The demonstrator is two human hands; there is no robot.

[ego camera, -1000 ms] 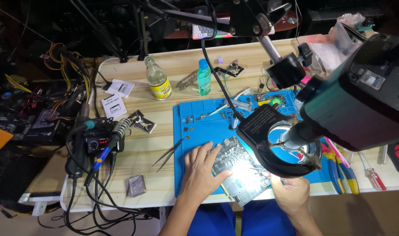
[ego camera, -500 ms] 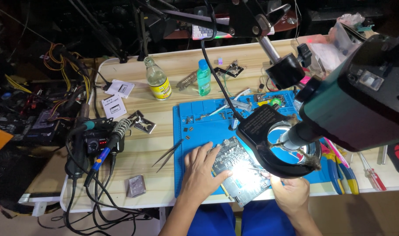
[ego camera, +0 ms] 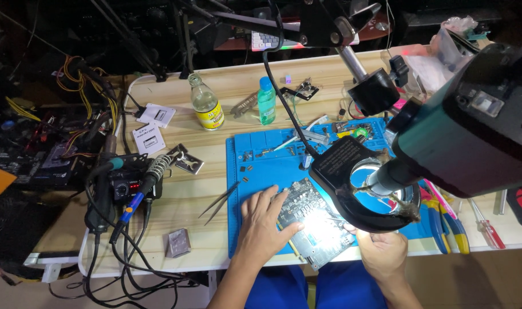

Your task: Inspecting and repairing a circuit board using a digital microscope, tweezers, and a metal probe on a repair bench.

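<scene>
A pale wooden surface (ego camera: 226,189) carries a blue work mat (ego camera: 267,166), over whose right part hangs a black ring lamp (ego camera: 352,189) on the microscope head (ego camera: 473,137). On the mat's near edge lies a circuit board (ego camera: 315,223), brightly lit under the lamp; the left hand (ego camera: 264,226) rests flat and spread on its left edge, while the right hand (ego camera: 381,252) sits at its right end, the grip impossible to tell. Tweezers (ego camera: 218,203) lie just left of the mat, with a clear bottle (ego camera: 205,105) and a small blue-capped bottle (ego camera: 266,102) farther back.
</scene>
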